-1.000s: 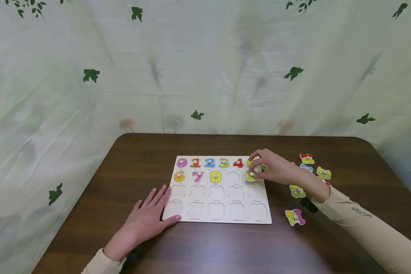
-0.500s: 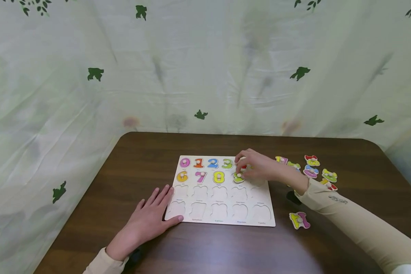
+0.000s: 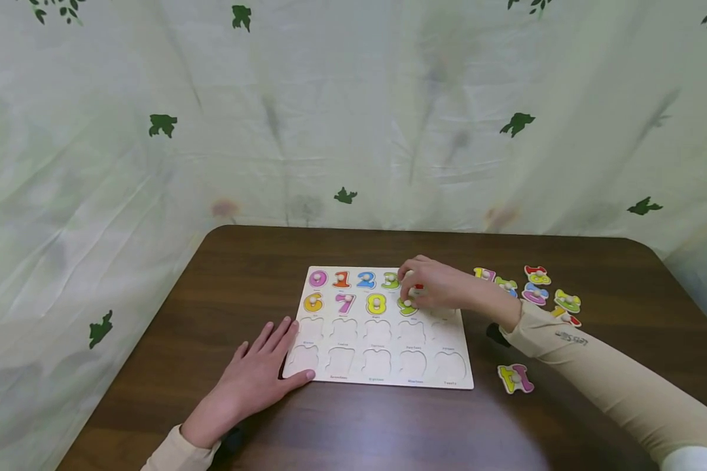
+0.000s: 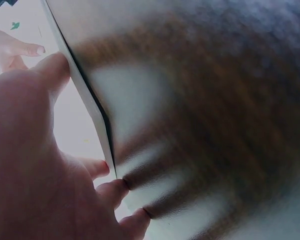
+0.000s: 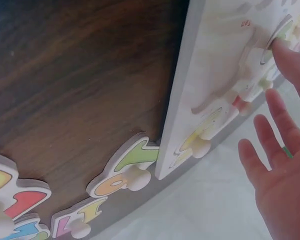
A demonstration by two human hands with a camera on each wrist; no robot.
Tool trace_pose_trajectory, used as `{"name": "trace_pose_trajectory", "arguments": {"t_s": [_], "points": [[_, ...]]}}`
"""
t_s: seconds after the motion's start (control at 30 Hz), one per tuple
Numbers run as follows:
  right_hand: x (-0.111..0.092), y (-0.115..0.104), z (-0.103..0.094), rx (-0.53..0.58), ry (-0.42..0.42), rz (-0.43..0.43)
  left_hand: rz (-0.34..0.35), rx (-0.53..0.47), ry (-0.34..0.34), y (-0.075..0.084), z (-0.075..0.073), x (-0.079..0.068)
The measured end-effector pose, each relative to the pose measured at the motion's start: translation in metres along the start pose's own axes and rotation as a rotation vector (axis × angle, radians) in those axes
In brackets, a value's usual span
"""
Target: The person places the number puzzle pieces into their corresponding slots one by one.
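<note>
The right hand [image 3: 435, 288] pinches the green number piece [image 3: 407, 309] on the board [image 3: 395, 363], right of the frame's middle; the left hand [image 3: 254, 374] lies spread at the board's left edge. It should be light and stiff, best held by its knob [image 3: 409, 302], long axis apparently pointing up the frame, top hidden

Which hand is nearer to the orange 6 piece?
Left. The left hand rests at the left edge of the board, fingers just left of and below the orange 6; the right hand is at a green piece, beyond the 7 and 8.
</note>
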State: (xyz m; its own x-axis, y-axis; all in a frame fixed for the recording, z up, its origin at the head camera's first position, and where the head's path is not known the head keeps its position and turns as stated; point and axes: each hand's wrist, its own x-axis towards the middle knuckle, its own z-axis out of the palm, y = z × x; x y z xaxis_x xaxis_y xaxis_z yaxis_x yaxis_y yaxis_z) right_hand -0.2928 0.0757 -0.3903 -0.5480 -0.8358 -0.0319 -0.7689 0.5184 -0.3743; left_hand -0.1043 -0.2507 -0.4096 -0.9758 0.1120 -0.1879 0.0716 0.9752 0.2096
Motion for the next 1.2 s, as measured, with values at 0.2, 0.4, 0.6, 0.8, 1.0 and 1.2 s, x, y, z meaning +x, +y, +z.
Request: {"name": "trace_pose_trajectory", "arguments": {"t_s": [0.2, 0.4, 0.6, 0.8, 1.0, 1.2], "points": [[-0.001, -0.001, -0.001, -0.022, 0.000, 0.001, 0.005, -0.004, 0.005, 0.000, 0.000, 0.000], [-0.015, 0.005, -0.012, 0.047, 0.087, 0.019, 0.006, -0.011, 0.000, 0.002, 0.001, 0.000], [-0.046, 0.010, -0.032, 0.133, 0.190, 0.029, 0.005, -0.007, -0.004, 0.003, -0.002, -0.002], [-0.084, 0.011, -0.047, 0.172, 0.279, 0.124, 0.009, -0.014, -0.003, 0.004, -0.005, -0.003], [-0.119, 0.023, -0.049, 0.155, 0.322, 0.212, 0.011, -0.006, 0.011, 0.001, -0.001, -0.002], [-0.148, 0.032, -0.047, 0.117, 0.364, 0.287, 0.019, -0.005, 0.029, 0.001, 0.001, -0.001]]}}
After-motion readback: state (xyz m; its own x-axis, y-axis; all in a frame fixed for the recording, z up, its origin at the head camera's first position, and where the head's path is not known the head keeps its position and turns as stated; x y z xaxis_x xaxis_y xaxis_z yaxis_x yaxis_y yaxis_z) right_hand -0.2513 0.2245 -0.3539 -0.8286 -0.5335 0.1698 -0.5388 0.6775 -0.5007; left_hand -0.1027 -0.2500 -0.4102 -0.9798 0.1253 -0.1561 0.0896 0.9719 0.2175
